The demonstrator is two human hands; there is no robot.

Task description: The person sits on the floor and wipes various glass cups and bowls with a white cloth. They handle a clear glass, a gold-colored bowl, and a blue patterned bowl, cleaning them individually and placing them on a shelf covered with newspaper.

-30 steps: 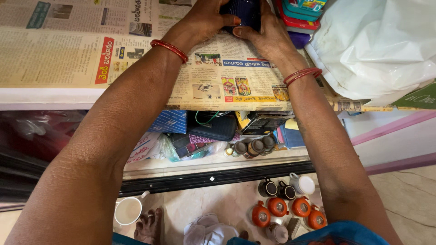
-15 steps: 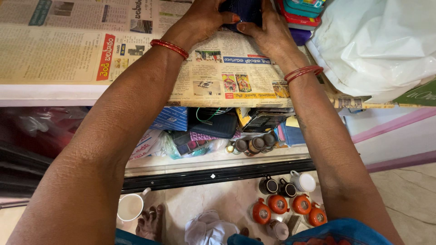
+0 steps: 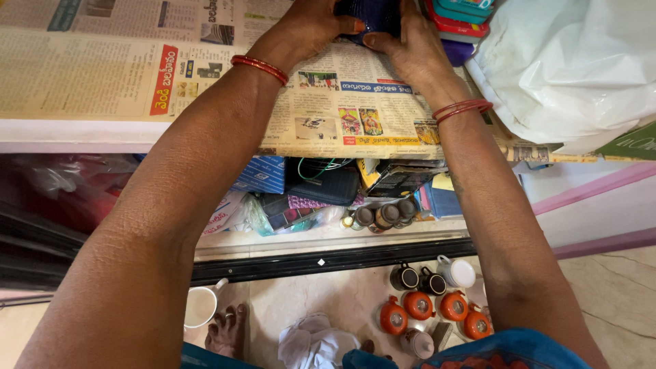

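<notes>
Gripping a dark blue object (image 3: pixel 372 15) from both sides, the left hand (image 3: pixel 311 27) and the right hand (image 3: pixel 403 41) meet at the far edge of the counter (image 3: pixel 68 133), where the object rests partly out of view at the top of the frame. Both hands are closed around it, thumbs pressed against its near face; this two-sided hold appears to steady the object while the fingers work on it. What kind of object it is cannot be told. Red bangles (image 3: pixel 260 67) sit on each wrist.

The counter is lined with newspaper sheets (image 3: pixel 328 102), apparently as a protective cover. Just right of the hands stands a stack of coloured plastic lids or containers (image 3: pixel 458 20), and further right lies a large white plastic bag (image 3: pixel 567 68).

Below the counter, an open shelf (image 3: pixel 328 236) holds a blue box (image 3: pixel 263 174), a dark pouch (image 3: pixel 321 184), papers and small dark bottles (image 3: pixel 383 215).

The floor (image 3: pixel 328 294) is pale polished stone. On it stand a white cup (image 3: pixel 201 306), orange lidded jars (image 3: pixel 437 311), dark mugs (image 3: pixel 417 279) and a crumpled white cloth (image 3: pixel 314 342). A bare foot (image 3: pixel 225 328) shows near the cup.
</notes>
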